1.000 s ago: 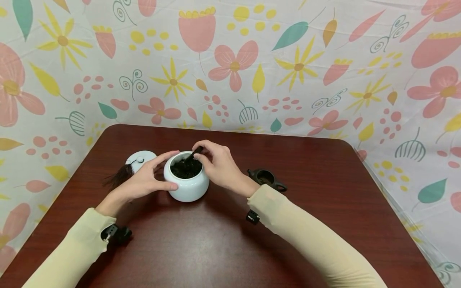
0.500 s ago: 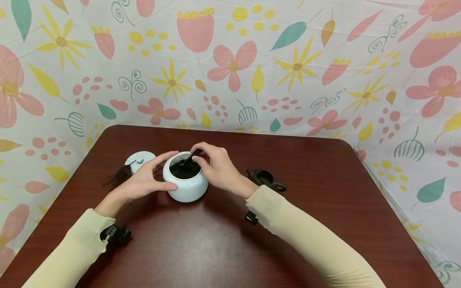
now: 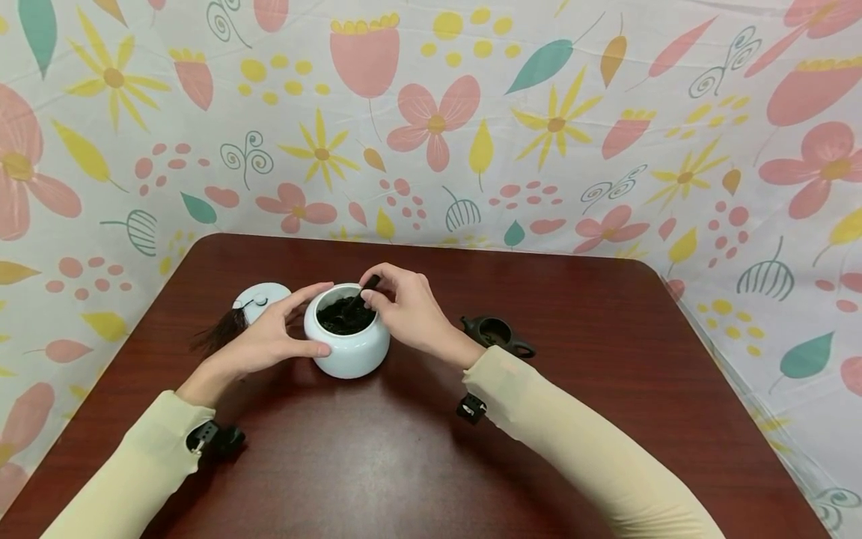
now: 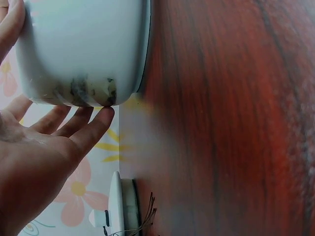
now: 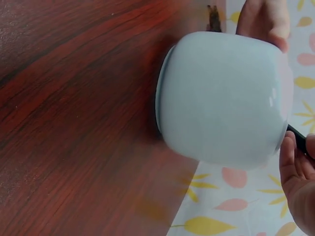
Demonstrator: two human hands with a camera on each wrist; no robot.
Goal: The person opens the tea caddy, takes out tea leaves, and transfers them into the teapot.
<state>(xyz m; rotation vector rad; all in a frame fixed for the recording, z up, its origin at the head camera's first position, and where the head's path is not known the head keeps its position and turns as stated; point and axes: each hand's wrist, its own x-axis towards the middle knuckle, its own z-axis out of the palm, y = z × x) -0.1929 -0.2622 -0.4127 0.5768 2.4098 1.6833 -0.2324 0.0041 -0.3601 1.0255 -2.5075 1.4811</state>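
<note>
A round white ceramic jar [image 3: 349, 358] stands on the table, filled with dark dry tea leaves [image 3: 340, 320]. My left hand [image 3: 263, 340] holds it from the left side, thumb on the front and the fingers spread round the side and back. At the right rim my right hand [image 3: 416, 311] pinches the handle of a small black scoop [image 3: 370, 284], whose lower end reaches into the leaves. In the right wrist view the jar [image 5: 226, 98] hides the scoop's inner end, and only its handle [image 5: 295, 138] shows by the fingers.
The white lid [image 3: 271, 290] with a dark tassel [image 3: 225, 329] lies left of the jar, behind my left hand. A small dark teapot [image 3: 485, 326], uncovered, stands right of my right wrist. Flower-patterned cloth [image 3: 431, 187] hangs behind the brown table [image 3: 417, 464].
My right hand shifts slightly at the jar's rim, and the scoop's handle tips a little more upright. My left hand and the jar stay in place.
</note>
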